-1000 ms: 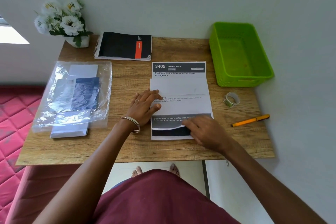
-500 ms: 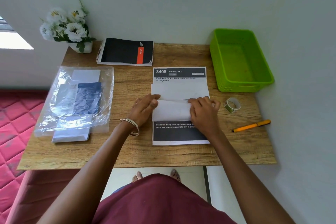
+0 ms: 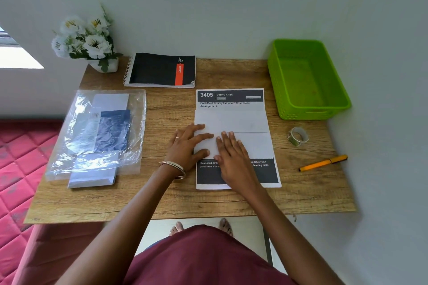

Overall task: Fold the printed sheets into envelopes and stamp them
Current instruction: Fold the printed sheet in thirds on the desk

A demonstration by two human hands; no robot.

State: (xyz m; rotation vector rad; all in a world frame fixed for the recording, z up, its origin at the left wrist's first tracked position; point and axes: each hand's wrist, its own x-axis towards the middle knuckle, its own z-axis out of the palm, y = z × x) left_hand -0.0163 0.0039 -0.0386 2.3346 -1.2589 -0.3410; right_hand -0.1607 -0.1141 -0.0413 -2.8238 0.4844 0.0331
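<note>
Right hand [image 3: 234, 159] is lying flat, fingers [image 3: 228, 140] together and stretched, pressing on the folded sheet [image 3: 245, 127]; left hand [image 3: 186, 148] is lying flat at its nine o'clock, fingers spread, thumb on the sheet's left edge; the sheet is sitting mid-table [image 3: 162, 199], printed stack under it; tape [image 3: 297, 136] and pen [image 3: 323, 163] are lying at three o'clock, basket [image 3: 338, 90] at two, envelopes [image 3: 97, 136] in plastic at nine.

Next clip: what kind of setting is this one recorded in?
Probably a home, at a small desk against a wall: a wooden table with a flower pot and a spiral notebook, a quilted red mattress beside it, and bare feet below.
</note>
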